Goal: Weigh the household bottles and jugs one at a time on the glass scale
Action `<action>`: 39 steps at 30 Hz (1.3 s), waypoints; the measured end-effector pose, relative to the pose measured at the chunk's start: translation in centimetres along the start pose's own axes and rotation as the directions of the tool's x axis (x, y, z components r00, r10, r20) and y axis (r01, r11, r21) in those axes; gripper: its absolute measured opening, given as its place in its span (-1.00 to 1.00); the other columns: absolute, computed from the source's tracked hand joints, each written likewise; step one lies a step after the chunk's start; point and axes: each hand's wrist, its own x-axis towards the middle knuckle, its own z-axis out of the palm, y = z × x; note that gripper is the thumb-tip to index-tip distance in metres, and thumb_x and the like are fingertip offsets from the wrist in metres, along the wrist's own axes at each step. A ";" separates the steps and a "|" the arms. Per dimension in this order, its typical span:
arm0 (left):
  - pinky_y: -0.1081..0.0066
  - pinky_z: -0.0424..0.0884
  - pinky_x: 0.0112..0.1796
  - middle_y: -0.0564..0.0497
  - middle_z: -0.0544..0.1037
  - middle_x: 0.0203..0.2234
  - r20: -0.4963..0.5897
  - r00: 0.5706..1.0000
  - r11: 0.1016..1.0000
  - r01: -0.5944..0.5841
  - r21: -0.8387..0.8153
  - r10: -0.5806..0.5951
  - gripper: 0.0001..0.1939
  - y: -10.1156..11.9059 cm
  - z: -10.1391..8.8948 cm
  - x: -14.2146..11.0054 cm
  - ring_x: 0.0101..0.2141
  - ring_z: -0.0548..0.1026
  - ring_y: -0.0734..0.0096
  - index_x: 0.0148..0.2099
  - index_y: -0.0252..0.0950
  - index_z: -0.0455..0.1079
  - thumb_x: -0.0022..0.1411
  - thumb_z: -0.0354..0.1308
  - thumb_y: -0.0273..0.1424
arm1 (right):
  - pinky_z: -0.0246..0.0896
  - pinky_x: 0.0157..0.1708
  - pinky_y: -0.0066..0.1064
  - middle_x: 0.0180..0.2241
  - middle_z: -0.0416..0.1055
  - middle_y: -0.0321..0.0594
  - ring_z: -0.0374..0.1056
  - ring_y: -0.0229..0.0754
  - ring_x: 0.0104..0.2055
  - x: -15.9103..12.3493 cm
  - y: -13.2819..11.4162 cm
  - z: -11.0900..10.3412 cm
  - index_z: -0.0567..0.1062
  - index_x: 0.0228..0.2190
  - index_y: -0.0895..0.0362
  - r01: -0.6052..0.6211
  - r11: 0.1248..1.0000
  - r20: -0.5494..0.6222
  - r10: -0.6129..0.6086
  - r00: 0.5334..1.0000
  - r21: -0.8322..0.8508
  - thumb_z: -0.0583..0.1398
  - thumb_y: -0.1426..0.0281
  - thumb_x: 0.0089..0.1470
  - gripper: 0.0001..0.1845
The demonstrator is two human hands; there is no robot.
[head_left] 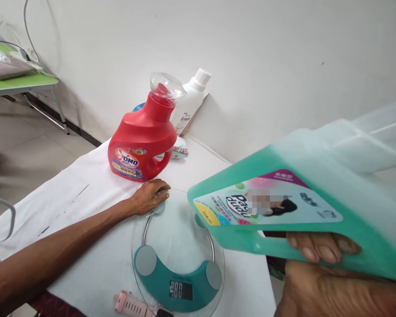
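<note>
A big green detergent jug (303,246) is tilted over on its side at the right, its label facing me. My right hand (323,248) has its fingers wrapped through the handle and holds the jug up, partly over the table's right side. A round glass bathroom scale (178,264) with a teal band and a lit display lies on the table. At the scale's far left edge, my left hand (153,193) has its fingers curled on the glass rim. Just behind that hand stands a red OMO detergent bottle (141,136) with a clear cap over its spout.
A white bottle (189,101) leans behind the red one, with a small packet (180,148) beside it. A pink-strapped watch (132,304) lies by the scale's near edge. White cloth (86,220) covers the table, against a wall. A green folding table (20,81) stands at far left.
</note>
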 end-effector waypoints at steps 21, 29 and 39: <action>0.21 0.53 -0.04 -0.16 0.63 -0.09 0.008 1.000 0.999 0.010 -0.041 -0.009 -0.72 0.0 0.2 0.1 -0.12 0.59 0.18 0.07 -0.30 0.52 0.43 0.12 -0.31 | -0.16 -0.77 -0.42 -0.69 -0.04 -0.49 -0.06 -0.38 -0.72 6.6 11.9 12.6 0.22 -0.62 0.01 -0.120 0.961 0.218 0.065 0.974 0.251 0.28 -0.38 -0.09 -0.24; 0.22 0.53 -0.05 -0.16 0.63 -0.09 0.022 0.999 1.000 0.023 -0.019 -0.023 -0.70 0.2 0.0 0.2 -0.12 0.60 0.19 0.08 -0.32 0.53 0.43 0.11 -0.31 | 0.01 -0.66 -0.36 -0.62 0.02 -0.45 0.02 -0.30 -0.62 7.1 13.5 14.0 0.25 -0.51 -0.01 -0.148 0.974 0.135 0.126 0.983 0.173 0.13 -0.47 -0.06 -0.23; 0.24 0.58 -0.12 -0.12 0.63 -0.17 -0.081 0.986 0.983 -0.132 0.126 0.143 -0.74 0.5 -0.4 -0.6 -0.22 0.61 0.26 0.03 -0.30 0.52 0.49 0.06 -0.33 | 0.43 -0.28 -0.30 -0.24 0.53 -0.19 0.48 -0.12 -0.22 0.7 13.3 -1.4 0.49 -0.21 0.10 -0.160 0.951 -0.049 0.152 0.987 -0.264 0.35 -0.22 0.02 -0.35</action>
